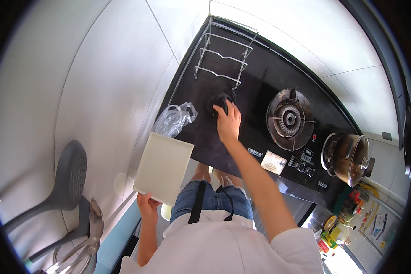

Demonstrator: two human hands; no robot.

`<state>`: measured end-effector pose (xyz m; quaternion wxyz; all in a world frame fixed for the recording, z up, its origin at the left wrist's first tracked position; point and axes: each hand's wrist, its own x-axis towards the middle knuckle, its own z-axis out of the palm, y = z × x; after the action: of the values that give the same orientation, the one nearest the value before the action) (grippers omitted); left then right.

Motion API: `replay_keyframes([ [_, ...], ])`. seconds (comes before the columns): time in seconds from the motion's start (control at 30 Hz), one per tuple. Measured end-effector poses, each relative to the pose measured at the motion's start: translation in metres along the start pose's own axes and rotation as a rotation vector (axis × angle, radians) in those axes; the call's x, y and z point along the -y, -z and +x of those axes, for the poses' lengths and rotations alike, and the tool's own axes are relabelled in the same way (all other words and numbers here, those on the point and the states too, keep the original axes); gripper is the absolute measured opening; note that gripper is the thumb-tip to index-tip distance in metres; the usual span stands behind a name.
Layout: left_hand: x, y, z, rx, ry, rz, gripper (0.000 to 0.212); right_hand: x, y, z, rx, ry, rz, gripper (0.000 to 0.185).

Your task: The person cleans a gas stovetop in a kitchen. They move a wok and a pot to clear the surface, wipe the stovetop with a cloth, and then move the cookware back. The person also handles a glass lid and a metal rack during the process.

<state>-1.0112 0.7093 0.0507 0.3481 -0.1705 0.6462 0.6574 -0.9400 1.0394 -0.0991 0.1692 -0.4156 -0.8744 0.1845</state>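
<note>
My left hand (pixel 148 205) grips the lower edge of a rectangular off-white tray (pixel 164 167), held at the counter's front left. Over the black countertop (pixel 205 144), my right hand (pixel 229 121) rests on a dark cloth (pixel 222 99), its fingers bent over it. How firmly they grip it is hard to tell against the dark surface. Just beyond the cloth stands a metal wire rack (pixel 222 56). A crumpled clear plastic bag (pixel 176 120) lies at the left, by the tray's far edge.
Right of my hand is a gas burner (pixel 290 119), with a lidded pot (pixel 349 159) farther right. Bottles and packets (pixel 335 229) stand at the lower right. A grey slotted turner (pixel 70 178) and metal utensils (pixel 96 219) hang by the tiled wall at left.
</note>
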Motion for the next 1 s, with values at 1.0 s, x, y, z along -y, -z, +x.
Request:
replay_keyframes([
  [1.0, 0.149, 0.105, -0.153, 0.197, -0.013, 0.186, 0.043, -0.415, 0.273, -0.490, -0.151, -1.319, -0.181, 0.045],
])
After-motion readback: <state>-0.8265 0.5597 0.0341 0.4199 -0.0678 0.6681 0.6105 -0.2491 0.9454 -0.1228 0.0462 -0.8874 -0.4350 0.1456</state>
